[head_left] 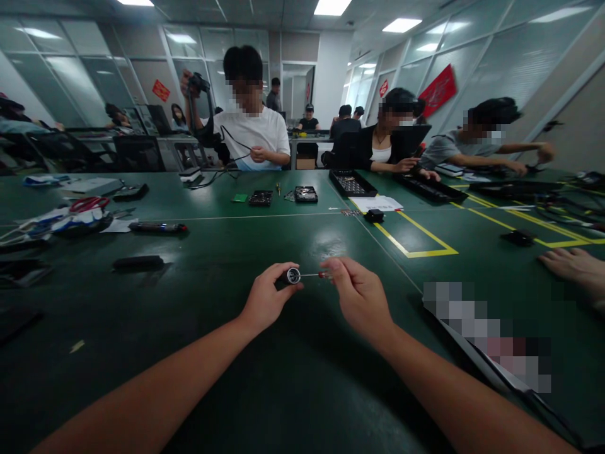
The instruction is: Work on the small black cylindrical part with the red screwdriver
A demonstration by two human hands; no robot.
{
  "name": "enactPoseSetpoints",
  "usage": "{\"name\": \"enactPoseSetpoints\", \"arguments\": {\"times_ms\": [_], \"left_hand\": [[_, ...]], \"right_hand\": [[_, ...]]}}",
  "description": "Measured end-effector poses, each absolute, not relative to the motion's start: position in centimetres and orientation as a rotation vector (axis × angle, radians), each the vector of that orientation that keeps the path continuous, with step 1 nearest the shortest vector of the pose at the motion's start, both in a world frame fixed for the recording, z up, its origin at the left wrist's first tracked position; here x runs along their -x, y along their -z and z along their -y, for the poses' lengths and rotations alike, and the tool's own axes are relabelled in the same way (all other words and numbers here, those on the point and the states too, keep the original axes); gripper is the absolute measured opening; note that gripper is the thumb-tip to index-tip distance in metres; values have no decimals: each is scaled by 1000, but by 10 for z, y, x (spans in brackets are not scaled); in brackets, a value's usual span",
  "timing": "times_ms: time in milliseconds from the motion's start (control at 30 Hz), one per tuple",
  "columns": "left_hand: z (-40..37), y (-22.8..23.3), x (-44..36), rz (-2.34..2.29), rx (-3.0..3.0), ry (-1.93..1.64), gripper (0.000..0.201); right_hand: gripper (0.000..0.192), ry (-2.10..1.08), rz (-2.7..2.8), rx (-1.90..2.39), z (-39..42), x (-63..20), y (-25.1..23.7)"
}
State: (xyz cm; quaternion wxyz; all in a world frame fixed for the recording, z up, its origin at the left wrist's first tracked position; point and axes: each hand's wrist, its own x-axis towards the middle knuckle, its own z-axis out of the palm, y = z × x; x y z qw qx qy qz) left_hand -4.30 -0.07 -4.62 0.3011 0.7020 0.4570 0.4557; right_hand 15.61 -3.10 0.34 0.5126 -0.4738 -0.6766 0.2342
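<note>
My left hand (265, 297) is closed around a small black cylinder (293, 275), like a flashlight head, whose round silver-rimmed end faces me. Between the fingertips of my right hand (362, 295) is a slim screwdriver (312, 275) with a thin metal shaft and some red at its handle. The shaft points left and its tip reaches the right side of the cylinder's end; whether it touches, I cannot tell. Both hands are above the green table (302, 378), and my right fingers hide most of the handle.
A dark pen-like tube (158, 227) and a black case (138, 263) lie to the left, near tangled cables (85, 211). Opened drives (306, 193) and a black tray (352, 183) are farther back. Co-workers sit opposite; another person's hand (570, 263) rests at right.
</note>
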Motion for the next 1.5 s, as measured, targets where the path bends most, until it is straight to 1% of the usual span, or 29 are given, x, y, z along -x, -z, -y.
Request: {"name": "enactPoseSetpoints", "arguments": {"times_ms": [67,133,233,300,400,533,567,700,867,1000,1500], "left_hand": [[1,46,43,-1215,-1859,-1211,36],[1,47,43,-1219,-1857,-1208,36],[1,47,41,-1229,-1873,-1210,37],[1,47,40,-1251,-1888,-1215,38],[-1,44,41,-1254,-1966,-1234,38],[-6,39,46,-1195,-2190,-1218,36],[-7,38,47,-1203,-2210,-1201,36],[-9,40,49,-1252,-2185,-1137,37],[-6,43,49,-1204,-2154,-1129,38],[-4,41,48,-1208,-2135,-1125,38],[-4,41,49,-1248,-2080,-1151,37]], "right_hand": [[24,-565,1606,1132,31,-156,-2],[21,-554,1592,1137,32,-156,-1],[21,-536,1592,1137,32,-153,1],[22,-582,1536,1127,30,-150,3],[23,-764,1291,1106,22,-149,6],[30,-1255,832,1027,3,-156,10],[31,-1306,769,1023,0,-159,11],[31,-1153,807,1015,-4,-161,14],[30,-917,1093,1068,5,-157,14],[29,-801,1277,1114,11,-156,11],[26,-737,1396,1115,16,-154,8]]}}
